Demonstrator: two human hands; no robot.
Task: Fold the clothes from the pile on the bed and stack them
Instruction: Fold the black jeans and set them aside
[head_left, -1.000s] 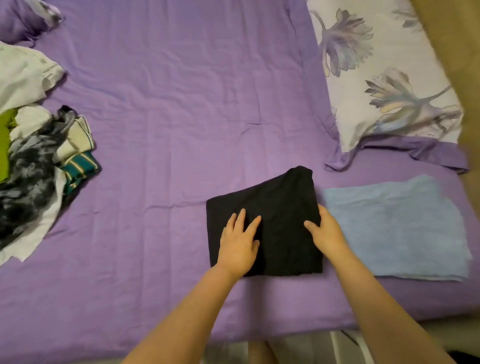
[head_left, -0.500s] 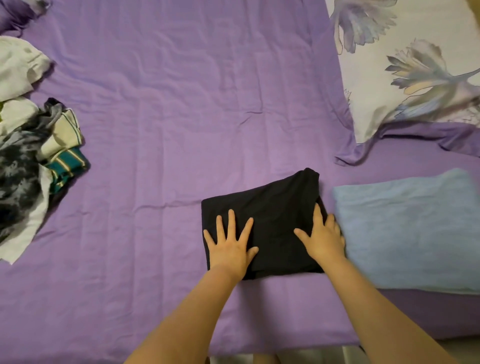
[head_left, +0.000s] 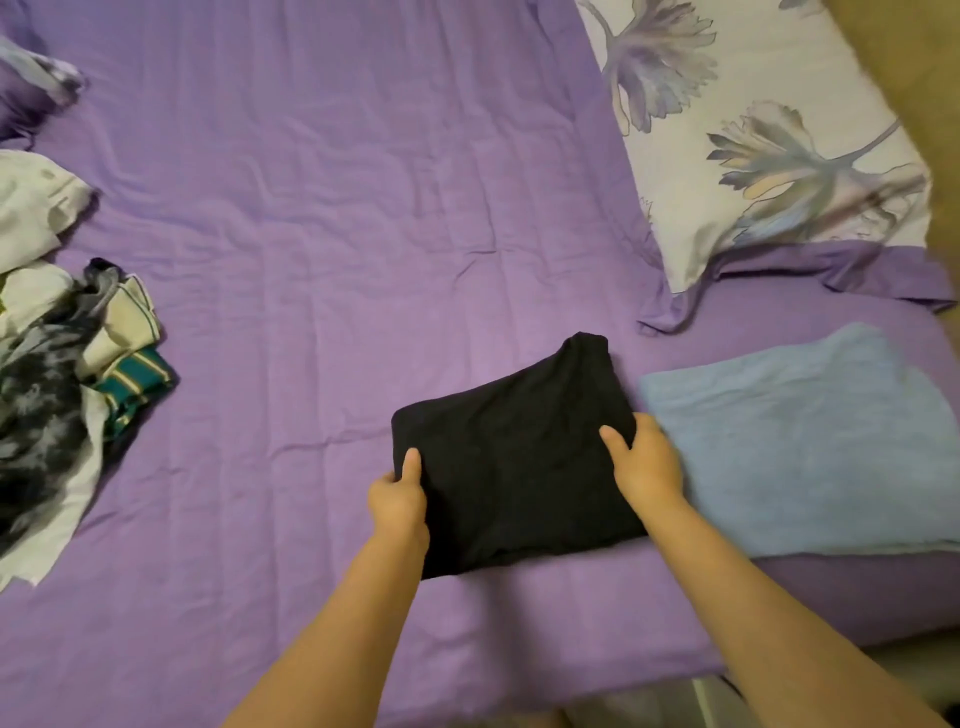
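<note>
So the folded black garment is sitting on the purple bed near the front edge, and both hands are gripping it at once. The left hand is pinching the left edge at about 9 o'clock of the bundle, thumb on top and the other fingers tucked under, out of sight. The right hand is doing the same at roughly 3 o'clock, thumb lying on the cloth and the rest curled around the right side.

The thing that matters here: the folded blue garment is lying just beside the black one, straight off at 3 o'clock, nearly touching it by the right hand. The black bundle's long axis is running side to side, tilted a bit up toward 1 o'clock, and the blue one is lying much the same way. So I'm guessing the next bit is lifting and carrying it rightward onto the blue, with the right hand being the nearer one to lead.

The unfolded pile is waiting well apart at 9 o'clock, and a floral pillow is up around 1 o'clock.
</note>
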